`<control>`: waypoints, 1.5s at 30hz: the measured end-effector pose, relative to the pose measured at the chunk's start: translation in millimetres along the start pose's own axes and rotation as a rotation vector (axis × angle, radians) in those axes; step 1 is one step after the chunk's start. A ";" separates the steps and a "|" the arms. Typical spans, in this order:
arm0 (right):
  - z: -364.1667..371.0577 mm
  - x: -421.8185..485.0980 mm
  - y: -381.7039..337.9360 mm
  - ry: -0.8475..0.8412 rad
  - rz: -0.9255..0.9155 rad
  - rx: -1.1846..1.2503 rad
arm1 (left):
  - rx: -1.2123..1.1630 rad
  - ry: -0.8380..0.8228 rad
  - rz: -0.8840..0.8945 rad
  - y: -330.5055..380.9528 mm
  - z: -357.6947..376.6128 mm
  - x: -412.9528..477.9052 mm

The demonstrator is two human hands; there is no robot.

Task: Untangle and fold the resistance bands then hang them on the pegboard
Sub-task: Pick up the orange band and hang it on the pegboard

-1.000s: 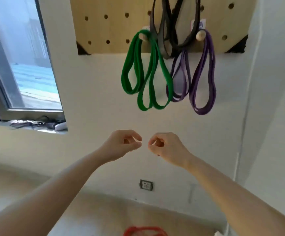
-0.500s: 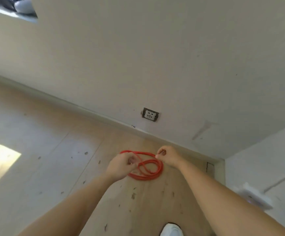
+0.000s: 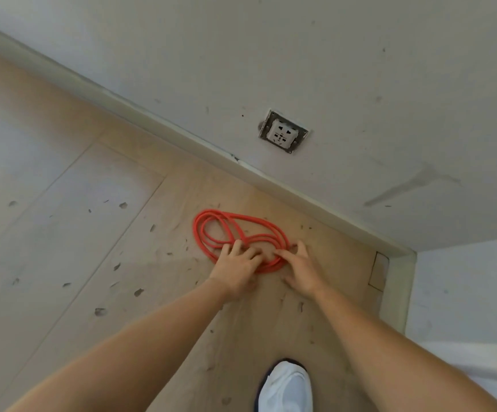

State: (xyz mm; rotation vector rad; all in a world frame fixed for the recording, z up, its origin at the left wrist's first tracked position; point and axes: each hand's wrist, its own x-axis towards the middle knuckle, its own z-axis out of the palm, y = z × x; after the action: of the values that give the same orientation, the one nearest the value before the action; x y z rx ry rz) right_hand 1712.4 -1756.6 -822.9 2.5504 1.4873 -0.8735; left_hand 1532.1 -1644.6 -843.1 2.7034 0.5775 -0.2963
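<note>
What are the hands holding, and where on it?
Left hand and right hand touch the red band at its near loops; a grip cannot be told.

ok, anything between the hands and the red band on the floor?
Nothing visible. The left hand and right hand both touch the near loops of the red band, which lies tangled on the floor by the wall. The pegboard is out of view, so the path there cannot be judged.

- Resistance band (image 3: 196, 233): red-orange.
- Floor (image 3: 92, 233): pale beige wood, dark flecks.
- Wall (image 3: 330, 55): off-white.
- Socket (image 3: 284, 134): white, grey frame.
- Shoe (image 3: 285, 388): white.
</note>
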 end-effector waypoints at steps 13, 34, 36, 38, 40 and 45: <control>-32.2 -7.0 -49.5 0.082 -0.210 -0.048 | -0.497 0.007 -0.097 -38.9 -39.3 -56.2; -271.4 -158.6 -212.5 -0.025 -0.555 0.405 | -1.130 0.215 -0.065 -14.6 -291.6 -207.3; -296.6 -179.0 -222.9 0.002 -0.578 0.428 | -1.083 0.323 0.008 -0.7 -318.7 -213.9; -321.8 -197.8 -230.9 0.033 -0.599 0.427 | -1.042 0.403 0.044 12.7 -347.2 -217.5; -346.8 -217.1 -237.8 0.068 -0.610 0.428 | -0.994 0.452 0.067 22.4 -375.4 -221.4; -404.9 -253.6 -253.5 0.164 -0.653 0.443 | -1.023 0.570 0.125 36.6 -448.6 -235.0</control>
State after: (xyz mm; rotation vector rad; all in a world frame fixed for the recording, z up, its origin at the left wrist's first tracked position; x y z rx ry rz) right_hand 1588.5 -1688.1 -300.9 2.4593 2.5026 -1.1926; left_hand 1394.6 -1585.4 -357.9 1.7642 0.5000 0.6569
